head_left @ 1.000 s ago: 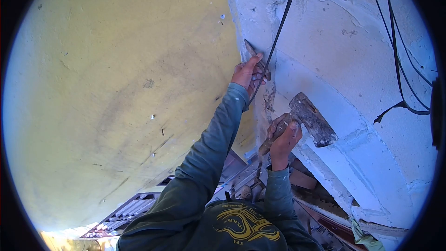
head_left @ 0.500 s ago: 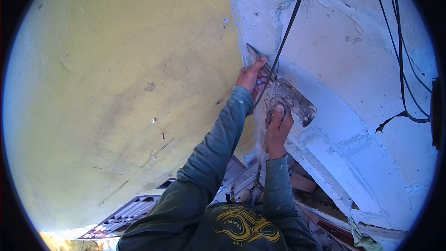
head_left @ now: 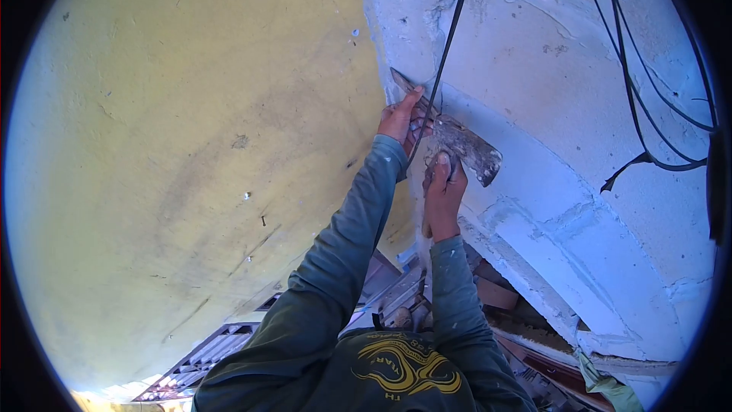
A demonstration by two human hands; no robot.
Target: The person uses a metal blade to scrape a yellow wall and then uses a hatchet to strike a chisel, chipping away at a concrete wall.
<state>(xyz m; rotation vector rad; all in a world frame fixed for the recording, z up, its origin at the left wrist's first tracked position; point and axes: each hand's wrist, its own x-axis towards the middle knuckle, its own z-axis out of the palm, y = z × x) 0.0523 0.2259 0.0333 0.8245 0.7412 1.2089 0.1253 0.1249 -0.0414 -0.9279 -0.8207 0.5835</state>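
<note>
Left hand (head_left: 399, 119) is closed round a narrow grey steel chisel (head_left: 402, 82), thumb laid up along the shaft. Only the pointed end is shown above the fist. The point is set against the outer vertical corner of the rough white plastered block pillar (head_left: 534, 69), just where that corner meets the yellow painted wall (head_left: 191, 145).

Right hand (head_left: 442, 194) is clenched on the handle of a rusty brown steel hammer (head_left: 471, 149), and the handle is mostly hidden in the fist. The hammer head is held just below and right of the left hand, its near face at the chisel's butt end. Contact or a small gap cannot be told.

The chisel's long axis is seen running from upper left (tip) to lower right (butt), and the hammer head is lined up roughly along the same slant. The left hand is nearer the tip and the right hand lies lower, apart from the corner.

A thin black cable (head_left: 450, 30) is hung down the pillar face, passing just beside the left hand's fingers. More black cables (head_left: 633, 91) are looped well apart on the right. Both arms are covered by teal long sleeves (head_left: 343, 244).
</note>
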